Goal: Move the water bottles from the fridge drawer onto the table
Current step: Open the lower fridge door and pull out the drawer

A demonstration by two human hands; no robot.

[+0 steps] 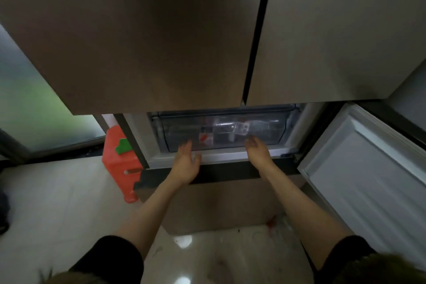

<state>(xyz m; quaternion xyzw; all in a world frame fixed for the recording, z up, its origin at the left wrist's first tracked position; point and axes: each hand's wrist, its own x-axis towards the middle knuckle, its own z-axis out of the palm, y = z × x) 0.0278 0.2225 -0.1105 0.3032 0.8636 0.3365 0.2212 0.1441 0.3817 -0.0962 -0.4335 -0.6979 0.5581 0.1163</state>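
A person looks down at the bottom of a fridge, both bare arms reaching toward a clear plastic fridge drawer (221, 131) set low in the open lower compartment. The left hand (187, 161) and the right hand (257, 148) are both empty, fingers relaxed and spread, palms turned inward, near the drawer's front; whether either touches it cannot be told. Through the drawer's see-through wall the water bottles (232, 127) show dimly, lying on their sides, one with a red-and-white label; their number is unclear. Full bottles would likely feel fairly heavy, with smooth, slightly yielding plastic that may be cold and slick, so a grip round the middle of the body seems safest. The drawer front is probably stiff and light and best pulled evenly from both sides. Above hang the brown upper fridge doors (138, 53); the lower door (368, 168) stands swung open on the right. The floor (57, 203) is pale glossy tile. An orange plastic stool (119, 163) stands left of the fridge. No desk is in view.
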